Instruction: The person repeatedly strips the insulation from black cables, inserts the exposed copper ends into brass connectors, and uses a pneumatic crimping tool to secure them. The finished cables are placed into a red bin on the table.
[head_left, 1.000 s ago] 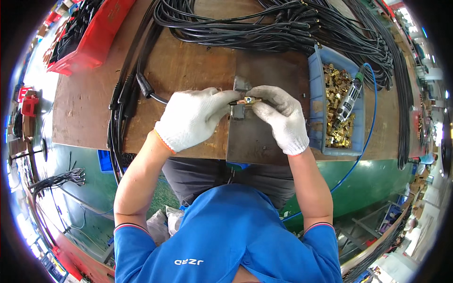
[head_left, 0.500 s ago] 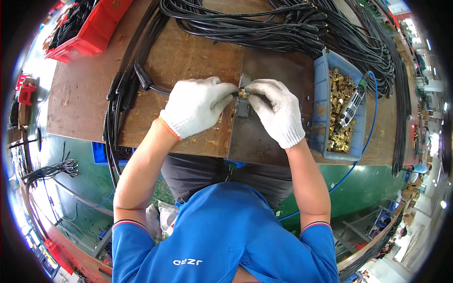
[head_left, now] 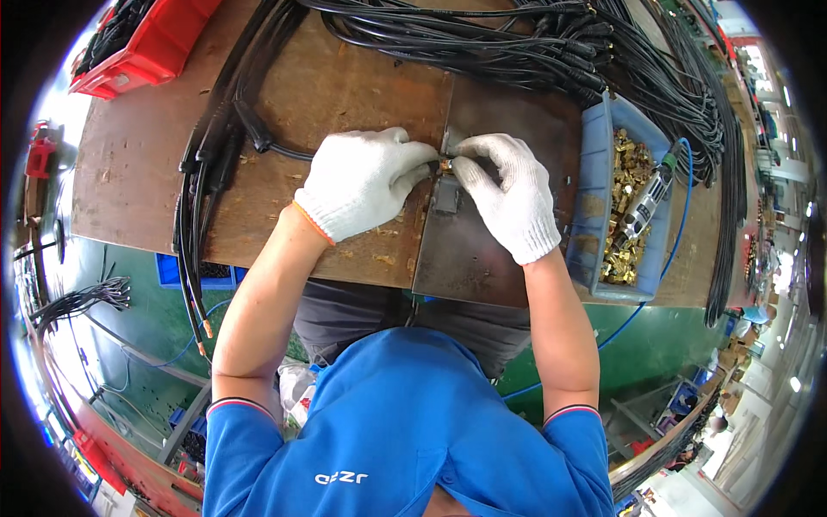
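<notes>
Both gloved hands pinched on one small brass fitting at the cable end.

The left hand (head_left: pixel 366 181) and right hand (head_left: pixel 508 202) grip the brass fitting (head_left: pixel 445 163) over the dark metal plate (head_left: pixel 491 258) — closer together than a second ago, so the joining looks underway. Black cable (head_left: pixel 267 142) trails left. Outward: the blue bin (head_left: pixel 594 215) holds brass parts and a powered driver (head_left: pixel 646 198); the red tray (head_left: pixel 151 47) holds black cables.

Gloved left hand (head_left: pixel 363 183) and right hand (head_left: pixel 510 200) pinching small brass fitting (head_left: pixel 445 164), black cable (head_left: pixel 284 152), wooden bench (head_left: pixel 138 164)
</notes>
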A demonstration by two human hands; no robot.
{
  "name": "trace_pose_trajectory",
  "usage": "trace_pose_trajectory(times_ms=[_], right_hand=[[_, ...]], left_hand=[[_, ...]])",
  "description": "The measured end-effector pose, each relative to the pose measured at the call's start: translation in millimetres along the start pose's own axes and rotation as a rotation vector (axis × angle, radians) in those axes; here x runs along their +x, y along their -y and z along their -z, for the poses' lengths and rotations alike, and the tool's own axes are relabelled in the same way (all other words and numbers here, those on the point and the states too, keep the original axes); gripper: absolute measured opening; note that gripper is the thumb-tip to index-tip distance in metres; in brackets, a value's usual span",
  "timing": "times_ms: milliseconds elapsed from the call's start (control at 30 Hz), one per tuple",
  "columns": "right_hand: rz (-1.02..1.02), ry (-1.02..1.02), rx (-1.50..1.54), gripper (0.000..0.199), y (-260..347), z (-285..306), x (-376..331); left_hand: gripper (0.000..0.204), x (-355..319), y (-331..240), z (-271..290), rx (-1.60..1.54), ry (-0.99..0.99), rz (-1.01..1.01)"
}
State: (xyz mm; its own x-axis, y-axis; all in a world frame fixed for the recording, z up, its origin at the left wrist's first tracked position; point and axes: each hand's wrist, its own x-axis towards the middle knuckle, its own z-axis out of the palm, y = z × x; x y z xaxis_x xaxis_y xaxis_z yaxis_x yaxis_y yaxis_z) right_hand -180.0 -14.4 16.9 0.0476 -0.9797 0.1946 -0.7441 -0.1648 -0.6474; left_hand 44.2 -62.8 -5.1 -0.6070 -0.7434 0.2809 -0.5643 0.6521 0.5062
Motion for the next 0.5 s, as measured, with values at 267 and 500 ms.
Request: trace_pose_trajectory(times_ms=[267, 500], right_hand=[[0.013, 0.002, -0.008, 0.013, -4.6, -3.5, 0.7], [0.026, -0.007, 0.013, 0.014, -5.2, -4.4, 0.7]], left_hand=[[0.022, 1.6, 2.5, -3.3, -0.012, -0.004, -0.002], [0.026, 3.8, 6.2, -4.3, -0.019, 0.033, -0.003]])
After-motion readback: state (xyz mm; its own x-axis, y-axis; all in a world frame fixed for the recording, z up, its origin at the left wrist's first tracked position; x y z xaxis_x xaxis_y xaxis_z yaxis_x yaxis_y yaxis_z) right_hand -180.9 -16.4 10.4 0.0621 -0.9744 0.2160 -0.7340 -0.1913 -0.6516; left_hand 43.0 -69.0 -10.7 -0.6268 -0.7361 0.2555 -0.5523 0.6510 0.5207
